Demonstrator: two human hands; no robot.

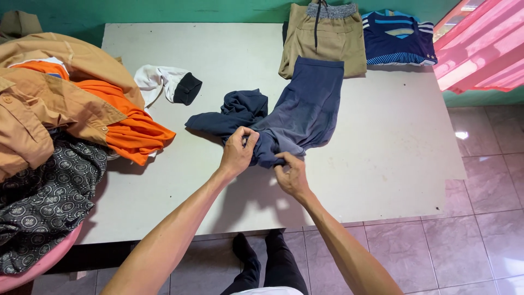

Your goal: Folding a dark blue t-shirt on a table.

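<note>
1. The left hand (pixel 237 153) pinches a bunched fold of the navy garment (pixel 284 117), fingers closed on the cloth near the middle of the table (pixel 382 142).
2. The right hand (pixel 292 175) grips the same garment's near edge just beside the left, thumb and fingers shut on the fabric.
3. The garment lies half spread: one part stretches flat toward the far edge, while the other part is crumpled to the left. Its folding looks barely begun.
4. Already done, judging by how they lie: tan shorts (pixel 325 41) and a blue striped shirt (pixel 396 38) sit folded at the far edge, side by side.
5. Apparently left: a heap (pixel 54 109) of tan, orange and patterned clothes in a pink basin (pixel 33 267) at the left, and a loose white-and-black piece (pixel 166 82) near it.
</note>
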